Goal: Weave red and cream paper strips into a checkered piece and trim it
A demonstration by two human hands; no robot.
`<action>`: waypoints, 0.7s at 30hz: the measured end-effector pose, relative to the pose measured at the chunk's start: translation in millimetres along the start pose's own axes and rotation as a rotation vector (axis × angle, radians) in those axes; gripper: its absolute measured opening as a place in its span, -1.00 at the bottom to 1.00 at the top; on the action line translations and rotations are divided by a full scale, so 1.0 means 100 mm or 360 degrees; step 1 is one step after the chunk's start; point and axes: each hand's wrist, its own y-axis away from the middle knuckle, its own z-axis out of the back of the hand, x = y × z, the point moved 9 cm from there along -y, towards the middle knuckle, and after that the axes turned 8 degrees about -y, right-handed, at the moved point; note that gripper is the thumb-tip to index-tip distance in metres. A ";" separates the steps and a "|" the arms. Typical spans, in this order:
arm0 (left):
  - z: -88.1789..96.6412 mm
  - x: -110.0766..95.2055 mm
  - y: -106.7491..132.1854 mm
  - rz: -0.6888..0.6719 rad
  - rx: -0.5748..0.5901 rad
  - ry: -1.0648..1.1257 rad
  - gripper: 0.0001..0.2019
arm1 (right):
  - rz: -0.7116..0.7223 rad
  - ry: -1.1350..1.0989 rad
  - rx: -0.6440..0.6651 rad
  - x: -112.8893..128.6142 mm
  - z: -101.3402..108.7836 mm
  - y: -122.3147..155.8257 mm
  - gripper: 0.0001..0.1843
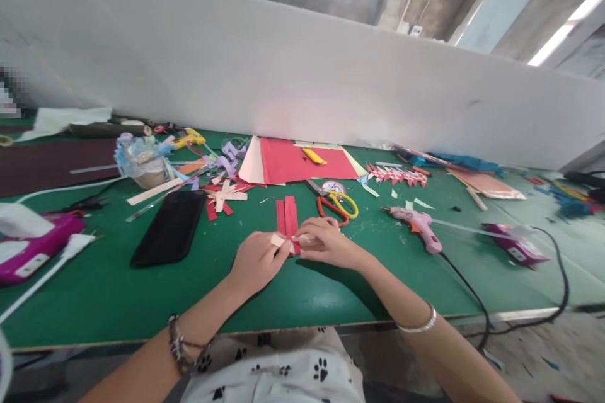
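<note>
Several red paper strips point(287, 215) lie side by side on the green table point(118, 289), running away from me. A pale pink strip point(278, 240) crosses their near end. My left hand point(258, 260) is closed in a pinch on the pink strip's left end. My right hand point(326, 243) has its fingers pressed on the near end of the red strips, where the pink strip crosses. Both hands meet at the centre of the table, close to its front edge.
A black phone point(170, 227) lies left of my hands. Scissors with orange and yellow handles point(336, 204) and a pink glue gun point(418, 225) with its black cord sit to the right. Red and cream paper sheets point(302, 162), paper scraps and woven pieces point(397, 174) lie further back, before a white partition.
</note>
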 end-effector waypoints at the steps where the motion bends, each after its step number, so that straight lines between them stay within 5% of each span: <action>1: 0.01 0.01 0.01 0.0002 -0.0019 0.0014 -0.57 | -0.0035 0.0012 -0.0092 -0.04 0.12 0.06 -0.72; 6: 0.03 0.03 0.02 0.0016 -0.0046 0.0083 -0.58 | -0.0438 0.0314 -0.0715 -0.52 0.92 0.72 -0.77; 10: 0.02 0.04 0.01 0.0015 -0.0006 0.0036 -0.59 | -0.1350 0.1120 -0.1007 -1.10 1.39 1.54 -0.60; 14: 0.01 0.05 0.02 -0.0001 0.0002 0.0064 -0.58 | -0.1601 0.1208 -0.0706 -1.58 1.33 1.86 -0.59; 21: -0.03 0.11 0.02 0.0100 0.0084 0.0148 -0.53 | -0.1750 0.0975 -0.0625 -1.94 1.29 2.08 -0.60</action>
